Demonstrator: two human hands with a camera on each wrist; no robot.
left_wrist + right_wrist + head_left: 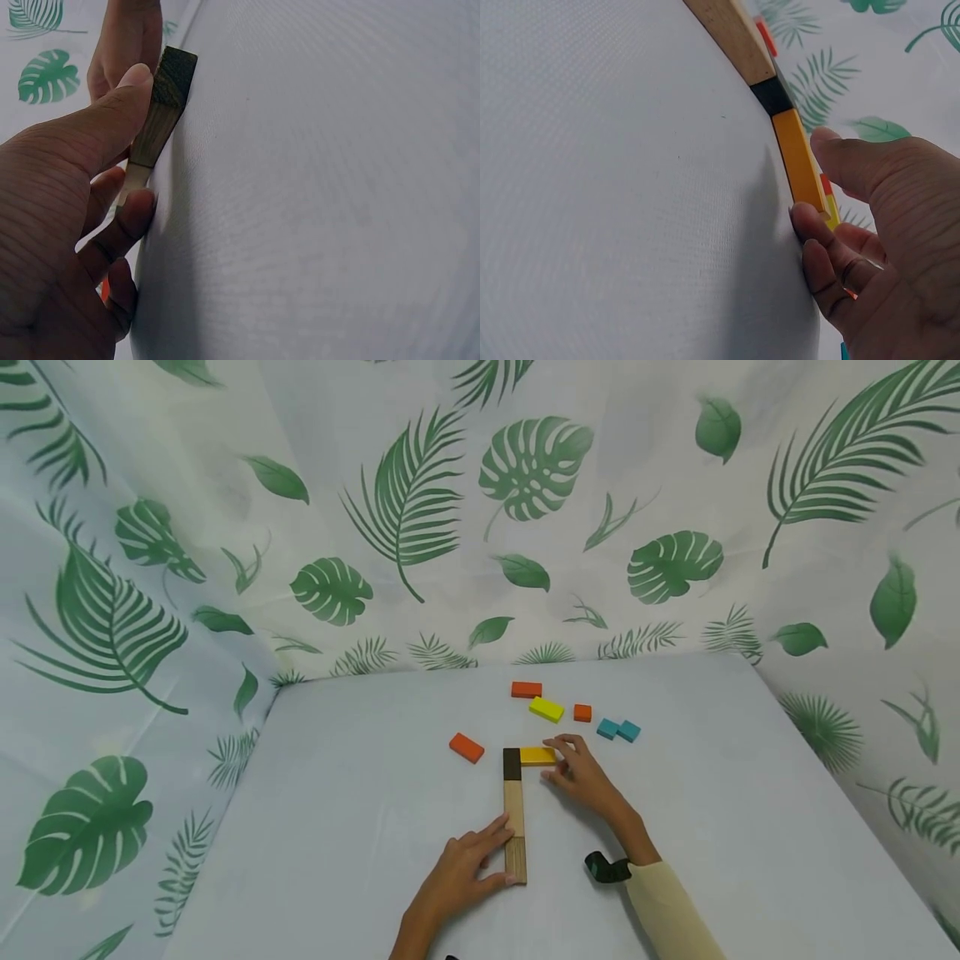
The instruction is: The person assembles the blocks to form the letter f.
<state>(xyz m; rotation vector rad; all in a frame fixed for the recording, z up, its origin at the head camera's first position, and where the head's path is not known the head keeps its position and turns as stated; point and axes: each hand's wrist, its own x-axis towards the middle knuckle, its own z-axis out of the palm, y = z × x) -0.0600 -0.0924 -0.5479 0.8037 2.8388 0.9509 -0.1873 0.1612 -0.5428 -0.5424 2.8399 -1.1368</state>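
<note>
On the white table a straight row of blocks runs away from me: a brown striped block (516,860) nearest, a pale wooden block (513,808) beyond it, and a black block (512,764) at the far end. From the black block a yellow-orange block (536,757) extends to the right, forming a corner. My left hand (462,872) lies along the row's left side, its thumb and fingertips touching the striped and pale blocks. My right hand (581,777) holds the free end of the yellow-orange block (799,157), thumb on the near side, fingers curled around the end.
An orange block (467,747) lies left of the corner. Farther back are a red-orange block (527,690), a bright yellow block (547,709), a small orange block (582,713) and two teal blocks (608,728). A leaf-printed cloth (450,610) rises behind the table.
</note>
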